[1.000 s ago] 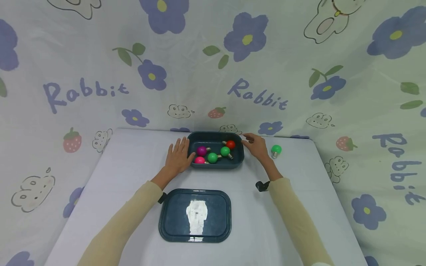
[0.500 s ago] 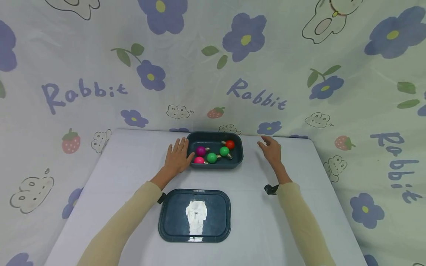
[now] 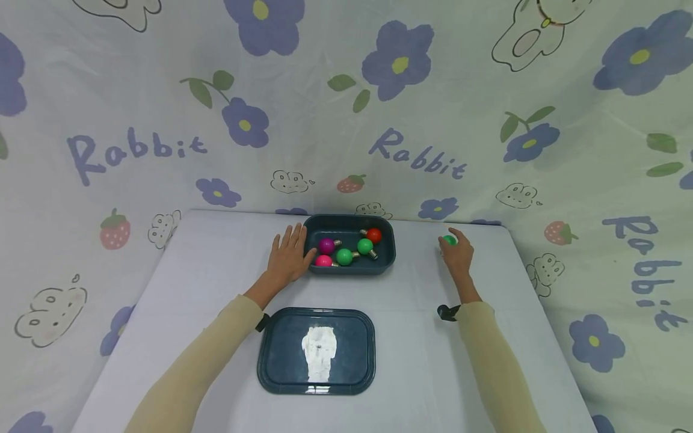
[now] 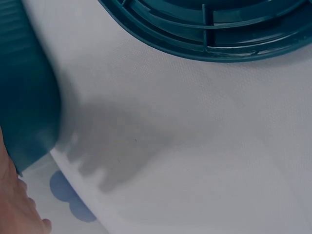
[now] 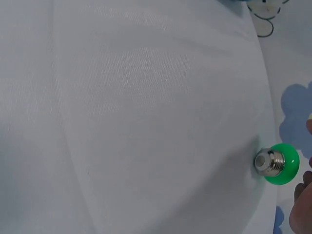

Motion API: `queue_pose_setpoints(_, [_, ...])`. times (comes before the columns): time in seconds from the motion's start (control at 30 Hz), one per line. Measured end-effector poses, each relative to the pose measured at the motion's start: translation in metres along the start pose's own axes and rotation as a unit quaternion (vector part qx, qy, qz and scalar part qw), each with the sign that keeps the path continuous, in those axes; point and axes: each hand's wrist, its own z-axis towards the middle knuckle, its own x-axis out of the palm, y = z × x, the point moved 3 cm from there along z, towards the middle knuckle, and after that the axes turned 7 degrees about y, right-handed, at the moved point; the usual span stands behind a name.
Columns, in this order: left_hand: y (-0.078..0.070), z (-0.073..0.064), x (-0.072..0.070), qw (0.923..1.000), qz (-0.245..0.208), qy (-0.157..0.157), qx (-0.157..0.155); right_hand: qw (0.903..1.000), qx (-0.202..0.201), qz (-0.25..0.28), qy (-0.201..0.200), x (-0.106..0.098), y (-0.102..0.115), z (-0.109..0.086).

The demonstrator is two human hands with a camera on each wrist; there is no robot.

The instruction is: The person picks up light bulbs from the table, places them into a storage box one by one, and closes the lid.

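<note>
My left hand (image 3: pixel 289 254) lies with straight fingers along the left side of a dark teal box (image 3: pixel 346 270). The left wrist view shows part of that hand (image 4: pixel 17 200) beside the box wall (image 4: pixel 29 92). Inside the box lie several round coloured light bulbs, among them a purple bulb (image 3: pixel 326 245) and a red bulb (image 3: pixel 374 235). To the right of the box, my right hand (image 3: pixel 459 252) has its thumb and index finger spread around a green light bulb (image 3: pixel 449 240). In the right wrist view, a small gap shows between the green bulb (image 5: pixel 287 164) and the fingers (image 5: pixel 304 187).
A flat dark teal lid (image 3: pixel 316 349) lies on the white table (image 3: pixel 411 373) in front of the box. A patterned cloth (image 3: pixel 303 120) hangs behind the table's back edge.
My right hand has moved away from the box's right end, rightward to the loose green bulb. The left hand has stayed at the box.
</note>
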Motion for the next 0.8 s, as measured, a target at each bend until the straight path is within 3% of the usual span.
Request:
queue_pose_setpoints(0.17, [0.0,0.0,0.0,1.0,0.004,-0.003,-0.001,0.9995,0.029,0.007,-0.013,0.0,-0.008,0.0])
queue_pose_setpoints(0.47, [0.0,0.0,0.0,1.0,0.008,-0.005,0.001,0.9978,0.063,0.02,0.001,0.0,-0.015,0.0])
queue_pose_setpoints(0.8, [-0.001,-0.001,-0.001,0.9999,0.012,-0.008,0.003,0.9977,0.066,0.016,0.005,0.005,-0.024,0.002])
